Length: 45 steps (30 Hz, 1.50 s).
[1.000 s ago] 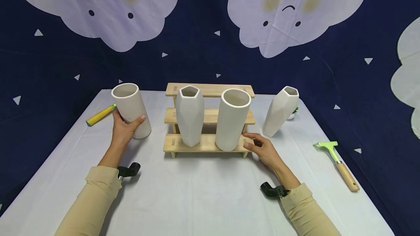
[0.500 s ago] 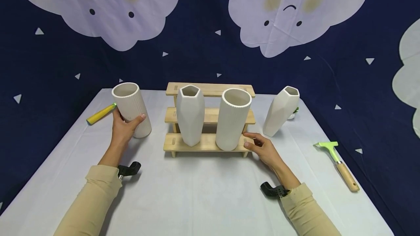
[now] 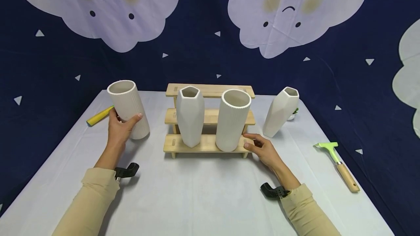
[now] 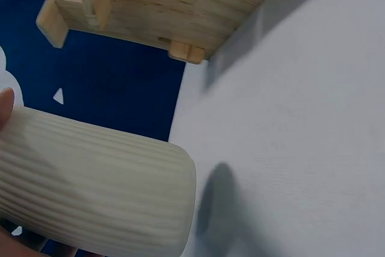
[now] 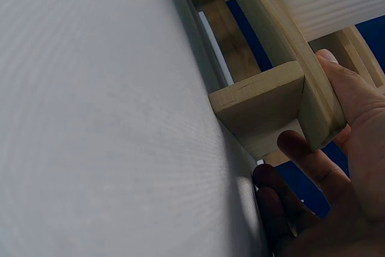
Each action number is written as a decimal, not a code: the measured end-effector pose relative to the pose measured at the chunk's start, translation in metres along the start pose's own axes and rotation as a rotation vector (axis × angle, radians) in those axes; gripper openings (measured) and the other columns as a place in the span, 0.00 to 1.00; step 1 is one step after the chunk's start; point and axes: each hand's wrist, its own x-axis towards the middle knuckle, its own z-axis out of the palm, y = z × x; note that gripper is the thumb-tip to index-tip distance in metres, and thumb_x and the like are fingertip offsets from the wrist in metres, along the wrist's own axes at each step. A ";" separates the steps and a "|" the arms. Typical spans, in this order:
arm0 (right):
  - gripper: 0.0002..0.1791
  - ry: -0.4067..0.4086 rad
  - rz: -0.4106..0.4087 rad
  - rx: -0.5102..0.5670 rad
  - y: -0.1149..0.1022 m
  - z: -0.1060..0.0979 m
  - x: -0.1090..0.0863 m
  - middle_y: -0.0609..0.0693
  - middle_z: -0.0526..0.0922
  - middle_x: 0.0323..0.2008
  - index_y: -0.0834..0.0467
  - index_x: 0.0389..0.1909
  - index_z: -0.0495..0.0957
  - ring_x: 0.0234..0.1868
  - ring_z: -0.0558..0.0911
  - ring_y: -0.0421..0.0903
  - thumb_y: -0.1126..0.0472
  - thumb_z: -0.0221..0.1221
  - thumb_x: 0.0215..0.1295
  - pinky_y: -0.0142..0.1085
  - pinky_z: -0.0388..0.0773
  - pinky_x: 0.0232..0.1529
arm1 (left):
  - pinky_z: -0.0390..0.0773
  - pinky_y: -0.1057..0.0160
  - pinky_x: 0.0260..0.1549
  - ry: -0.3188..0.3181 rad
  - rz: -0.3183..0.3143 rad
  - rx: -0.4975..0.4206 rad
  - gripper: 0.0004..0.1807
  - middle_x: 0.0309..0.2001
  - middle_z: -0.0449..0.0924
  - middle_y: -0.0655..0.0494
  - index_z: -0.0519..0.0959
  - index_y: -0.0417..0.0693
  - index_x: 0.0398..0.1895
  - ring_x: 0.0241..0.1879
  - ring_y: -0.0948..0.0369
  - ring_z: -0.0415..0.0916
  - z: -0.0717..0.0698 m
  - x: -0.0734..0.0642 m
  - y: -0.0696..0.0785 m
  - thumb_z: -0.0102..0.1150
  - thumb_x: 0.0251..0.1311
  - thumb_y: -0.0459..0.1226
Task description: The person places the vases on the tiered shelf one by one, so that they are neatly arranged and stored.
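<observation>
In the head view, the left forearm (image 3: 109,156) reaches forward and slightly inward from a rolled sleeve (image 3: 93,196); the left grip (image 3: 120,129) is clamped on a ribbed white vase (image 3: 132,103), thumb across its lower wall to the right, fingers passing behind it on the left; the vase sits within that curl, rim well above the hand, left of the wooden stand (image 3: 213,90) and well apart from it; a yellow handle (image 3: 99,116) is near the vase's left side; the right forearm (image 3: 282,173) slants forward and inward to the stand, where the right grip (image 3: 265,152) pinches the right end of the lowest shelf (image 3: 207,143), just beside a second ribbed vase (image 3: 232,121); a faceted vase (image 3: 190,115) is on the same shelf, and another faceted vase (image 3: 280,113) is on the table (image 3: 197,192) to the right; in the left wrist view, the held vase runs from the left edge toward the middle, a digit against its wall, a dark shadow (image 4: 218,203) just beside its base; whether that base touches the table I cannot tell; in the right wrist view, the thumb lies on one side of the shelf end and a finger bends to the other, two further fingers curling below near the table.
</observation>
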 end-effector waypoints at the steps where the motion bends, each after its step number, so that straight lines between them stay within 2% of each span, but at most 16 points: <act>1: 0.24 0.001 0.003 0.006 0.000 0.000 0.000 0.56 0.74 0.61 0.57 0.59 0.74 0.56 0.69 0.42 0.59 0.62 0.61 0.46 0.63 0.62 | 0.55 0.49 0.69 0.002 0.003 -0.004 0.46 0.70 0.56 0.50 0.49 0.56 0.71 0.69 0.54 0.55 0.000 0.000 0.002 0.66 0.53 0.46; 3: 0.24 0.002 0.001 -0.004 -0.006 0.000 -0.003 0.57 0.74 0.61 0.59 0.59 0.74 0.55 0.69 0.41 0.59 0.62 0.61 0.46 0.63 0.62 | 0.56 0.49 0.68 0.006 0.010 -0.012 0.45 0.69 0.57 0.50 0.50 0.57 0.71 0.68 0.54 0.56 -0.001 -0.001 0.006 0.66 0.53 0.45; 6: 0.24 -0.003 0.009 -0.004 -0.020 0.000 -0.007 0.61 0.73 0.61 0.63 0.59 0.73 0.58 0.69 0.47 0.62 0.61 0.62 0.50 0.62 0.63 | 0.58 0.50 0.67 0.014 0.023 -0.029 0.45 0.68 0.59 0.51 0.51 0.58 0.70 0.66 0.57 0.58 -0.002 -0.003 0.011 0.66 0.53 0.44; 10: 0.24 -0.006 0.003 0.006 -0.023 0.000 -0.009 0.63 0.72 0.62 0.65 0.58 0.72 0.62 0.67 0.55 0.62 0.61 0.62 0.53 0.60 0.65 | 0.59 0.50 0.65 0.016 0.027 -0.051 0.44 0.67 0.59 0.52 0.51 0.59 0.70 0.65 0.58 0.58 -0.003 -0.004 0.019 0.66 0.52 0.44; 14: 0.24 -0.007 0.006 0.011 -0.024 0.001 -0.010 0.63 0.71 0.62 0.65 0.58 0.72 0.63 0.66 0.56 0.63 0.60 0.62 0.54 0.59 0.66 | 0.60 0.50 0.65 0.013 0.031 -0.063 0.44 0.65 0.60 0.55 0.51 0.60 0.70 0.64 0.59 0.59 -0.004 -0.004 0.027 0.66 0.52 0.45; 19: 0.24 -0.004 0.000 0.007 -0.017 0.001 -0.007 0.62 0.72 0.62 0.64 0.58 0.72 0.62 0.67 0.53 0.62 0.61 0.62 0.53 0.59 0.66 | 0.63 0.51 0.62 0.029 0.059 -0.103 0.42 0.57 0.64 0.63 0.55 0.61 0.67 0.59 0.62 0.63 -0.004 -0.003 0.038 0.67 0.51 0.45; 22: 0.24 -0.002 -0.004 0.019 -0.006 0.001 -0.003 0.60 0.72 0.62 0.62 0.59 0.73 0.63 0.67 0.52 0.62 0.61 0.62 0.53 0.59 0.66 | 0.63 0.51 0.61 0.038 0.074 -0.137 0.40 0.55 0.66 0.65 0.57 0.60 0.65 0.57 0.63 0.65 -0.004 -0.002 0.044 0.68 0.50 0.43; 26: 0.24 -0.003 0.001 0.035 0.010 0.002 0.002 0.57 0.72 0.63 0.58 0.59 0.73 0.65 0.65 0.54 0.60 0.62 0.61 0.52 0.58 0.67 | 0.62 0.49 0.63 0.033 0.088 -0.151 0.39 0.57 0.66 0.64 0.58 0.60 0.64 0.59 0.61 0.65 -0.005 0.000 0.054 0.68 0.50 0.43; 29: 0.24 -0.004 0.002 0.029 0.013 0.002 0.003 0.56 0.72 0.63 0.57 0.59 0.73 0.66 0.65 0.54 0.59 0.62 0.61 0.52 0.58 0.67 | 0.60 0.45 0.65 0.017 0.111 -0.144 0.40 0.61 0.64 0.60 0.56 0.61 0.65 0.62 0.58 0.63 -0.006 0.002 0.061 0.68 0.50 0.45; 34: 0.24 -0.003 0.004 0.021 0.002 0.001 0.000 0.59 0.72 0.63 0.60 0.59 0.73 0.64 0.66 0.56 0.61 0.61 0.61 0.54 0.59 0.66 | 0.58 0.42 0.65 -0.016 0.161 -0.157 0.42 0.65 0.63 0.56 0.56 0.62 0.66 0.64 0.56 0.62 -0.005 0.006 0.075 0.68 0.50 0.46; 40: 0.24 -0.011 0.004 0.001 -0.020 0.000 -0.008 0.63 0.71 0.63 0.65 0.59 0.72 0.65 0.65 0.59 0.63 0.60 0.62 0.54 0.59 0.66 | 0.60 0.42 0.63 -0.046 0.218 -0.193 0.41 0.62 0.65 0.58 0.57 0.61 0.65 0.61 0.57 0.64 0.000 0.013 0.094 0.69 0.49 0.43; 45: 0.24 -0.008 0.010 0.000 -0.025 0.000 -0.010 0.63 0.71 0.63 0.64 0.59 0.72 0.64 0.66 0.57 0.63 0.60 0.62 0.52 0.60 0.65 | 0.62 0.42 0.62 -0.069 0.272 -0.175 0.41 0.62 0.66 0.58 0.58 0.60 0.65 0.60 0.57 0.66 0.004 0.017 0.108 0.69 0.49 0.45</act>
